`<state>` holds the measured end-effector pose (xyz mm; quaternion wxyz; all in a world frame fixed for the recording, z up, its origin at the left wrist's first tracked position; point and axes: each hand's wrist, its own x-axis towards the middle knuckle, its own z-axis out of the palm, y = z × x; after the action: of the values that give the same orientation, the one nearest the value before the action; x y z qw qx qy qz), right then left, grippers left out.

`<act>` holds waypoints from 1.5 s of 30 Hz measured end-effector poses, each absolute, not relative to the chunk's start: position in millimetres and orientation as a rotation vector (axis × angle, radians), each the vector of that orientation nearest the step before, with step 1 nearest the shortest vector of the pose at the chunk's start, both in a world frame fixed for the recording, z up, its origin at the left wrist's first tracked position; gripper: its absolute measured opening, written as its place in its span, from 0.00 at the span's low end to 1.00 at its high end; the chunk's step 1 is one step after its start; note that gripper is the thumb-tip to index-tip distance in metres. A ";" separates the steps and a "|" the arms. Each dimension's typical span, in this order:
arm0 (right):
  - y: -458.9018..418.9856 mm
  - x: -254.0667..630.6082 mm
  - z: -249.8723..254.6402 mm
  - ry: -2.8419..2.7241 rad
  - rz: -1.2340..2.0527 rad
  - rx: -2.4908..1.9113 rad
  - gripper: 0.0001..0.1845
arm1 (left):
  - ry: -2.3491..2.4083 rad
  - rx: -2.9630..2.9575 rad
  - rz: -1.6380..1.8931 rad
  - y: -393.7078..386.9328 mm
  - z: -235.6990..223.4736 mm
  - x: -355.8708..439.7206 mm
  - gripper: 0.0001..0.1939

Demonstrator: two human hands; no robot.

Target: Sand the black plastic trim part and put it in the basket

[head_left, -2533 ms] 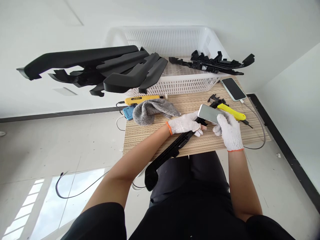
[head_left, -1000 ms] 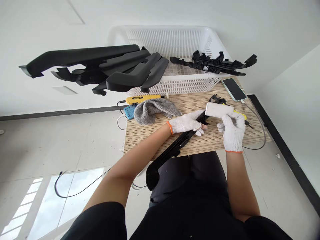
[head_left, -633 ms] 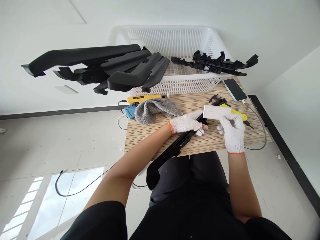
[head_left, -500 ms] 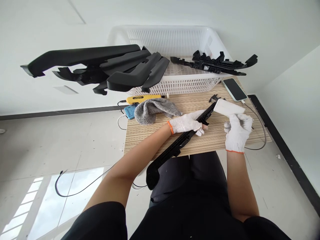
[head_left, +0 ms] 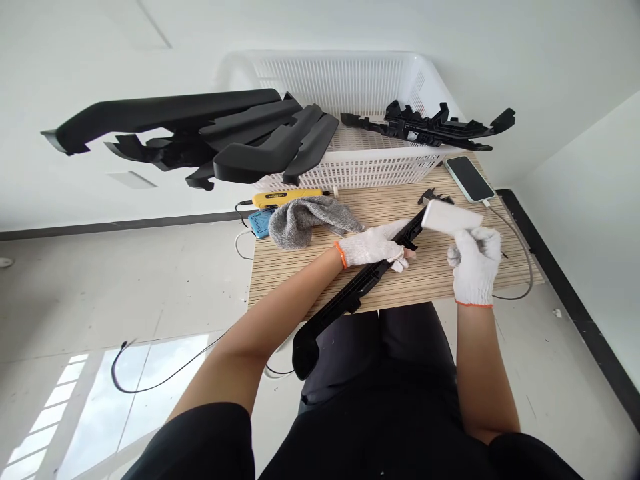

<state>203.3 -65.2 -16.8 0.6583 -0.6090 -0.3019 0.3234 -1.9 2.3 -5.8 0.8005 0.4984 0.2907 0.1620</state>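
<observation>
diagonally lies the black part (head_left: 364, 283); curved end (head_left: 305, 357) pointing lower left.

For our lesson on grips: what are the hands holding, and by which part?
Left hand: long black part, toward its far end. Right hand: white slab, near its right end.

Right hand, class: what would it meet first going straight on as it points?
Probably the phone, ahead of the right hand in the picture; depth is unclear, so it might pass above.
</observation>
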 end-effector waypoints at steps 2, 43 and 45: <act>-65.9 203.3 -16.2 -0.751 0.827 -1.395 0.22 | 0.626 1.063 0.354 2.2 -5.1 -1.6 0.50; -66.4 207.9 -16.1 -0.719 0.768 -1.358 0.18 | 0.674 1.075 0.349 -1.8 6.7 -1.2 0.46; -67.8 208.6 -16.1 -0.806 0.834 -1.380 0.19 | 0.671 1.073 0.345 -1.8 7.0 -1.1 0.46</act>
<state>208.6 -67.8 -16.1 0.6208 -0.6002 -0.3504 0.3627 -1.1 -1.8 7.0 0.7925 0.4989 0.3119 0.1606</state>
